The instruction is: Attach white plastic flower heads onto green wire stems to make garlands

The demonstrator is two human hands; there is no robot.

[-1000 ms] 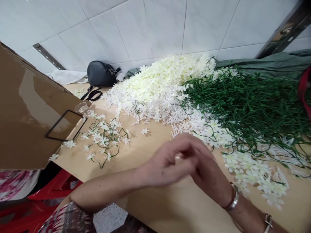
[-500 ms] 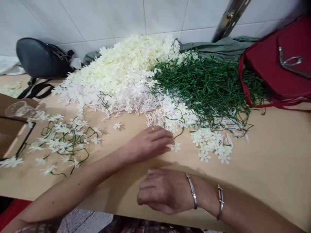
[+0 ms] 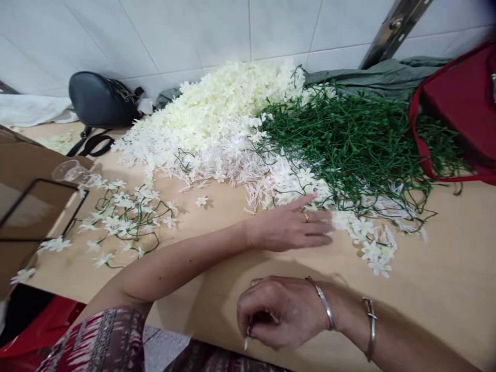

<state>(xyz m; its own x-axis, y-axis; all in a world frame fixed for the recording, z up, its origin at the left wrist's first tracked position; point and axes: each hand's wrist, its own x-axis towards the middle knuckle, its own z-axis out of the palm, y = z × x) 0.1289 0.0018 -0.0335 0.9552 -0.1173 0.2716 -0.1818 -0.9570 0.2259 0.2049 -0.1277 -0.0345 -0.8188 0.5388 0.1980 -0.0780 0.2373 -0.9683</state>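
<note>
My left hand (image 3: 294, 227) reaches over the table with its fingers stretched out, the tips at the edge of a cluster of white artificial flower heads (image 3: 374, 248). Nothing shows in its grasp. Nearer the front edge, my right hand (image 3: 282, 312) is curled with thumb and forefinger pinched together. From that pinch a thin white piece (image 3: 246, 343) pokes out; the rest of it is hidden. Past my left hand lie a heap of cream-white flower heads (image 3: 232, 98), thin white spiky pieces (image 3: 236, 160) and a tangle of green plastic stems (image 3: 356, 139).
White flowers on green stems (image 3: 127, 217) lie at the left, beside a cardboard box (image 3: 34, 181) and a clear plastic cup (image 3: 72, 170). A black bag (image 3: 103, 101) stands at the back left, a red bag (image 3: 461, 103) at the right. Behind is a tiled wall (image 3: 186, 36).
My left hand has moved right and spread its fingers over the flower heads. My right hand has turned, so its pinch and the white piece now show. The view has shifted left.
</note>
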